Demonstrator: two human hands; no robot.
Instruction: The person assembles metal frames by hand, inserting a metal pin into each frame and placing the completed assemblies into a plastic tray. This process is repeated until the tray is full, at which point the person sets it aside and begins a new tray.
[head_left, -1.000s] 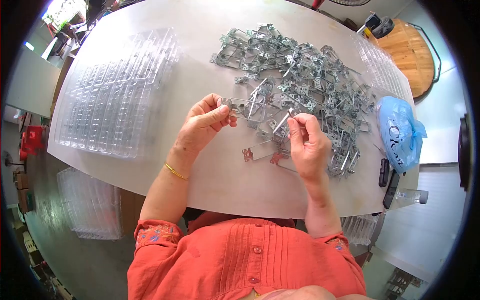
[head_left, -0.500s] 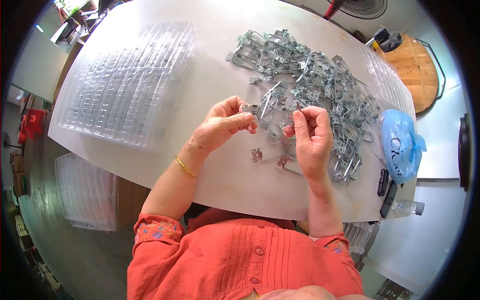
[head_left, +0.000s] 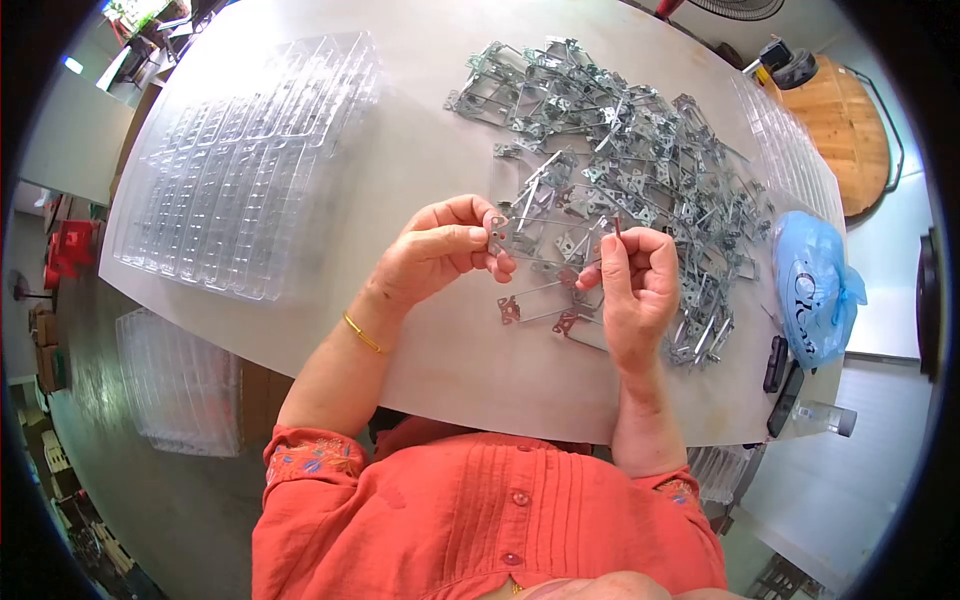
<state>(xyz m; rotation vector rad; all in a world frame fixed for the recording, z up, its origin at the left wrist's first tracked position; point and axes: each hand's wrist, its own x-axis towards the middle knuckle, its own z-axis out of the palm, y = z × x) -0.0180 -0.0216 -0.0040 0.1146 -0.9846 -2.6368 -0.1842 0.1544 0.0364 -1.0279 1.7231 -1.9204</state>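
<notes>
My left hand (head_left: 440, 245) pinches the end of a metal bracket (head_left: 512, 238) with thin rods, held above the table between my hands. The rods run toward my right hand, where their far end is hard to tell from the parts behind. My right hand (head_left: 640, 290) is closed on a thin dark red stick (head_left: 617, 228) whose tip pokes up past the thumb. Just beyond both hands lies a large heap of metal brackets (head_left: 640, 150). Closer to me, a reddish bracket plate (head_left: 510, 310) rests on the table, with another reddish plate (head_left: 566, 322) beside it.
Stacked clear plastic trays (head_left: 240, 170) stand at the left of the pale table (head_left: 430, 370). On the right are more clear trays (head_left: 785, 145), a blue plastic bag (head_left: 812, 290), black objects (head_left: 782, 385) and a clear bottle (head_left: 822, 417). More trays (head_left: 175, 385) sit low at left.
My right hand has moved slightly right, away from my left hand, and the red stick now points more upright. The left hand still grips the bracket, which has turned a little. The view has shifted slightly.
</notes>
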